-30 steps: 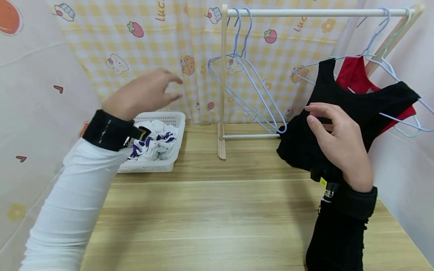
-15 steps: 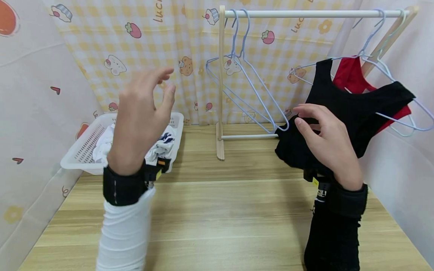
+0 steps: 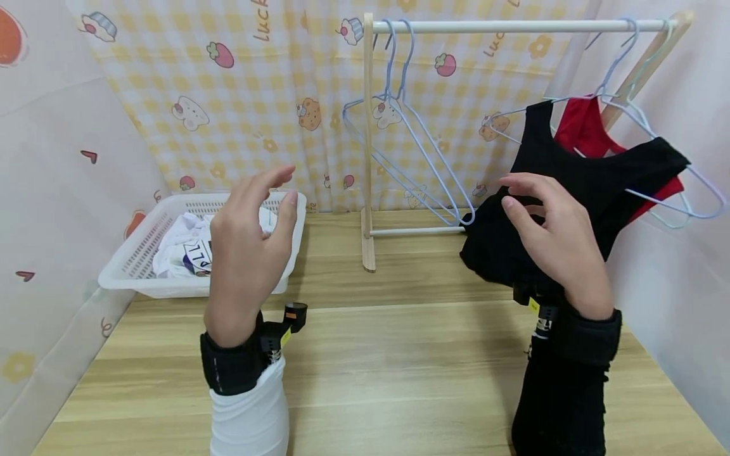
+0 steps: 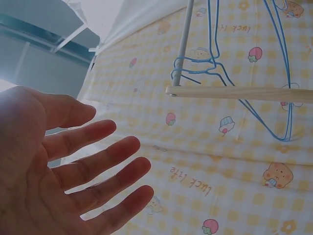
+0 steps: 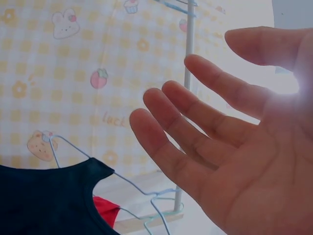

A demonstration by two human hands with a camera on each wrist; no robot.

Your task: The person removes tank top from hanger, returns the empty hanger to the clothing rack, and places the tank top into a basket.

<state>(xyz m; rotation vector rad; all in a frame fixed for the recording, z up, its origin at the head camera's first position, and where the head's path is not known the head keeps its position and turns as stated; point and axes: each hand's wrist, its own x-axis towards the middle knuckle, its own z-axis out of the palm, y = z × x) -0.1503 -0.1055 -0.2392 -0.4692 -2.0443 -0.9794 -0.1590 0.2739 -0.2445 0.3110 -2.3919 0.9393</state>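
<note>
My left hand [image 3: 248, 247] hovers above the tabletop, its relaxed fingers apart and nothing in them. In the head view it overlaps the white basket [image 3: 122, 269], where white clothing [image 3: 185, 250] with dark printed patches lies crumpled. My right hand [image 3: 561, 244] is raised before a black sleeveless top [image 3: 593, 171], also with loose, bare fingers. That top hangs on a light blue hanger [image 3: 704, 190] from the rack, and a red garment [image 3: 582, 123] hangs behind it. In the left wrist view, the left palm [image 4: 29, 181] shows with fingers spread; the right wrist view shows the other palm [image 5: 259, 166] likewise.
A clothes rack with a white top bar [image 3: 490, 26] and wooden posts [image 3: 367, 139] stands at the back right. Bare blue hangers [image 3: 424, 149] hang at its left end. Behind is a yellow checked curtain [image 3: 262, 95]. The wooden tabletop [image 3: 388, 380] spreads in front.
My left hand has come back from over the basket, down and toward me, and more of the white clothing shows. My right hand has barely moved. The view has shifted slightly.
</note>
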